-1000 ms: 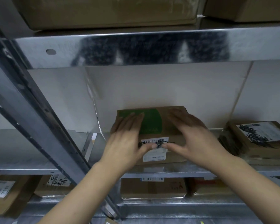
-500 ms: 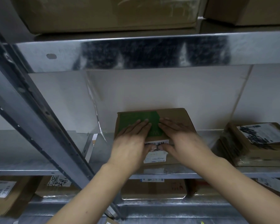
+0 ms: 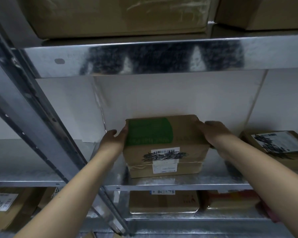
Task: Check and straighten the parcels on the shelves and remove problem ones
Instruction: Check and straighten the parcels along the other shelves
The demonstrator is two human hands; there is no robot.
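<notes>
**Squaring the green-patched box on the middle shelf**

Head view: the left grip (image 3: 113,138) clasps the left side of the green-patched box (image 3: 163,134), and the right grip (image 3: 212,133) curls over its top right corner. Both are grasping it. The box stands on the middle shelf (image 3: 179,187) near the back wall, with its label (image 3: 165,159) facing out. Even pressure from both sides should turn it square to the shelf edge. To the right, apart, lies a flat parcel (image 3: 273,143). The lower shelf holds another carton (image 3: 163,202).
</notes>
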